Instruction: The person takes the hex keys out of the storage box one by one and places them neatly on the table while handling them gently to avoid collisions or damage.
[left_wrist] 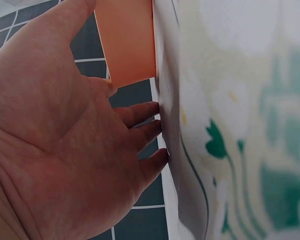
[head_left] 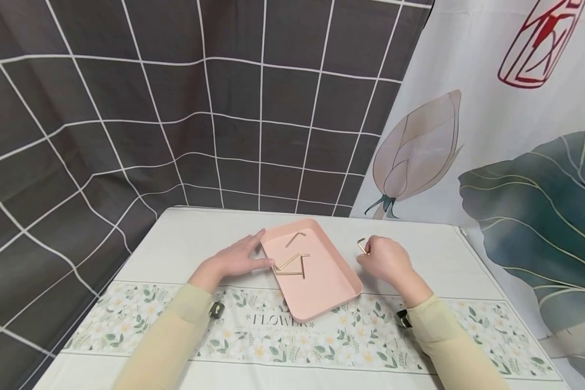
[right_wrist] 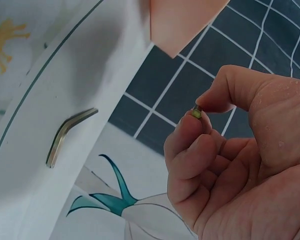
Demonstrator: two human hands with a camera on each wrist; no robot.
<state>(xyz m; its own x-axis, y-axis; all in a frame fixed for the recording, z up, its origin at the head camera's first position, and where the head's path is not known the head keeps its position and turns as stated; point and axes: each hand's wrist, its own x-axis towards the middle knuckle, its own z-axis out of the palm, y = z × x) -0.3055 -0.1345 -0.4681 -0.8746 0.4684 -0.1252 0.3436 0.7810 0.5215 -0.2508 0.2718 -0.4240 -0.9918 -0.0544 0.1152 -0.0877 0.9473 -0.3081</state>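
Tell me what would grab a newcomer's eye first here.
The pink tray mid-table, with gold-toned bent rods inside and the left hand at its left edge. Then the right hand, pinching a small metal piece right of the tray. Behind everything, the dark curtain with white grid lines.

R of hands (right_wrist: 245, 165) pinches sm. rod (right_wrist: 196, 113) (end-on view); bent metal bar (right_wrist: 63, 129) on wht cloth (right_wrist: 25, 155).
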